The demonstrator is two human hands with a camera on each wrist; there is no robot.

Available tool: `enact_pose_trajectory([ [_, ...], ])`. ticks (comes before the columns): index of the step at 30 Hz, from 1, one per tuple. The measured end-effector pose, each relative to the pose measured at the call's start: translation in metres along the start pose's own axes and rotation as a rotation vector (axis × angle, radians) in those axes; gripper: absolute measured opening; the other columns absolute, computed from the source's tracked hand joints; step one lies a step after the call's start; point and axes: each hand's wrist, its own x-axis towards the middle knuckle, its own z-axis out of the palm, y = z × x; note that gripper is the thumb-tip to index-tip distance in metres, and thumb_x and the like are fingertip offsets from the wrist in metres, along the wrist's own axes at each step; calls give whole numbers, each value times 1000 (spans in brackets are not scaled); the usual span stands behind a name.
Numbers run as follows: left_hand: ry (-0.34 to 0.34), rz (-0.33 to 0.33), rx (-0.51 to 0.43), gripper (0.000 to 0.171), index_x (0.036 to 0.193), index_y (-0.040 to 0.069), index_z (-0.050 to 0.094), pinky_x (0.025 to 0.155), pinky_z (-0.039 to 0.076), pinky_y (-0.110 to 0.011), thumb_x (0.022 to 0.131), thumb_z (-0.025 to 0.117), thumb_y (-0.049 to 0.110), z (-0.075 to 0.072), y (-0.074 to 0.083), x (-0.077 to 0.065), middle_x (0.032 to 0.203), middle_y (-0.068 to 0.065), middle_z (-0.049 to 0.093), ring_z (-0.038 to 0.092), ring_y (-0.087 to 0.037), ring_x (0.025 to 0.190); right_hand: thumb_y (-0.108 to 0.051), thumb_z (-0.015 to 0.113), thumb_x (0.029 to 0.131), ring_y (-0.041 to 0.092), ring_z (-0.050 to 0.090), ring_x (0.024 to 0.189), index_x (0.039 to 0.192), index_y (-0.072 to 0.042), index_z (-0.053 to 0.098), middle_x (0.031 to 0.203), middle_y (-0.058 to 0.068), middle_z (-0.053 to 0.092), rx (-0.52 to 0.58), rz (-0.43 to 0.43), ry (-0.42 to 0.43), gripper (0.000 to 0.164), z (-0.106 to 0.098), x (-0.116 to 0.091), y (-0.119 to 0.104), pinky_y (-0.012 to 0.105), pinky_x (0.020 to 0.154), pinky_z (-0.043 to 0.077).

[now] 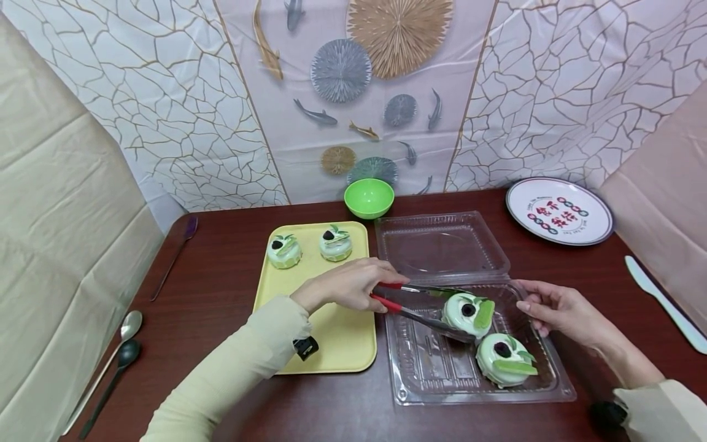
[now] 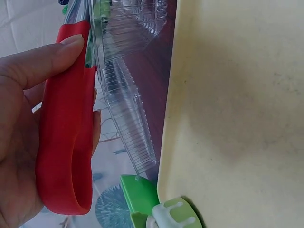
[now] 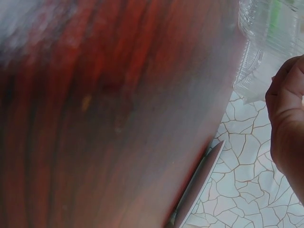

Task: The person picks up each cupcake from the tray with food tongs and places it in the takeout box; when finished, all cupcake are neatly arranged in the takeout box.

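My left hand (image 1: 356,285) grips a pair of red-handled tongs (image 2: 66,128). Their dark tips lie on either side of a small pale-green cake (image 1: 461,313) topped with a dark berry and a green slice, inside a clear plastic container (image 1: 420,387). A second such cake (image 1: 502,371) sits just in front of it, in the container's right part. At the container's right rim, my right hand (image 1: 558,310) pinches the edge between thumb and fingers. The container's clear lid (image 1: 442,245) lies folded back behind it.
Left of the container is a yellow tray (image 1: 331,344) with two similar cakes (image 1: 284,252) at its back. Behind stand a green bowl (image 1: 369,197) and a white plate (image 1: 596,221). A pale knife (image 1: 665,304) lies far right; spoons (image 1: 128,353) and a purple-ended utensil (image 1: 190,227) lie left.
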Motion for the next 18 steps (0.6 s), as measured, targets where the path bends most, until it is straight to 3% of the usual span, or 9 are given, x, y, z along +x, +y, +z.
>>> enact_pose_trajectory([
  [8,-24,-16,22,59,137,14,58,102,45,-32,82,78,25,-2,1,7,131,-4,64,58,-19,119,-4,57,96,6,55,56,120,-38,55,78,-7,58,37,-23,-12,42,0,-1,1,24,48,49],
  [18,-28,-27,64,60,136,17,59,99,46,-33,80,80,25,-3,6,12,132,-3,64,60,-20,117,-7,59,96,6,55,56,120,-38,55,78,-6,58,7,0,-4,40,1,-2,-2,25,49,49],
])
